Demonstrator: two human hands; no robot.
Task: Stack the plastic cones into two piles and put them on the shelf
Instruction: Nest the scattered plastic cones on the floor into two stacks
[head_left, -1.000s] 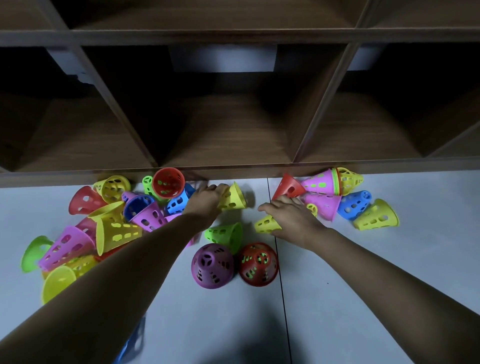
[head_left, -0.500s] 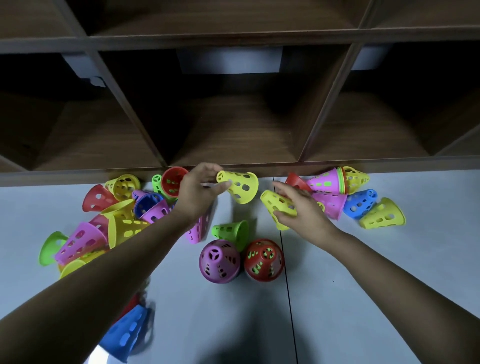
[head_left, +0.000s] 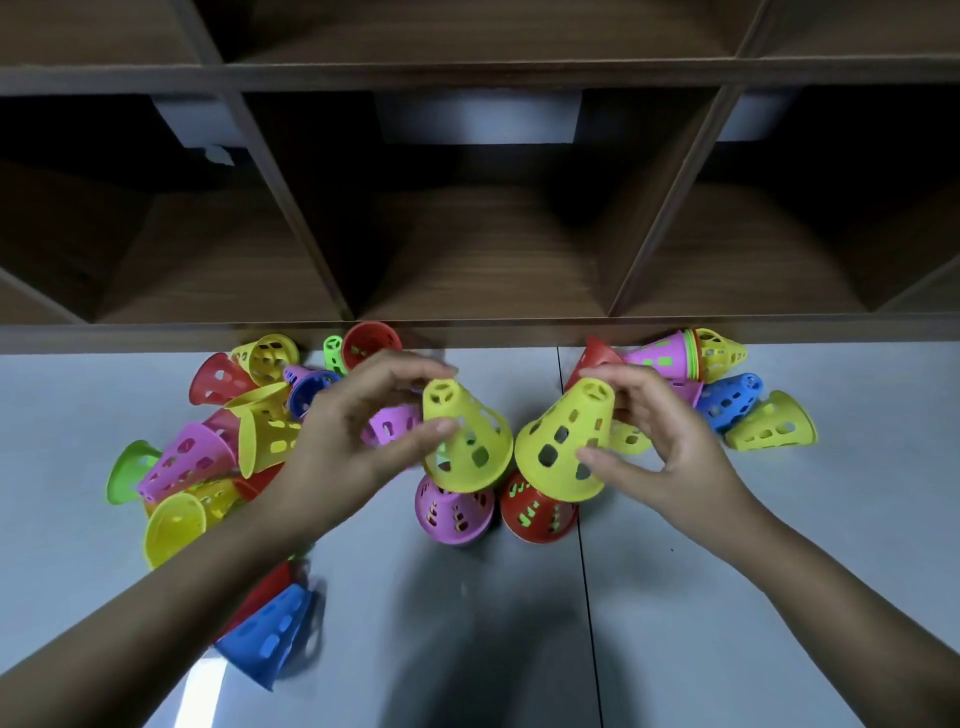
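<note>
The cones are perforated plastic, each with a small spoked cap at the narrow end and a flared rim at the wide end. The left hand (head_left: 358, 431) pinches the left yellow cone (head_left: 467, 441) between thumb and fingertips. The right hand (head_left: 660, 447) grips the right yellow cone (head_left: 563, 441) the same way. Both cones are held narrow end up, tilted, with their rims just beside each other.

Beneath them a purple cone (head_left: 452, 514) and a red cone (head_left: 537, 514) stand rim-down on the grey floor (head_left: 727, 571), and the yellow cones hide their tops. A mixed heap of cones (head_left: 234, 441) lies to the left, partly covered by the left forearm, and a smaller cluster (head_left: 727, 395) lies to the right. Both groups sit near the foot of the wooden shelf (head_left: 483, 332), whose deeper compartments are lost in shadow. A blue cone (head_left: 270, 634) by the left forearm is blurred.
</note>
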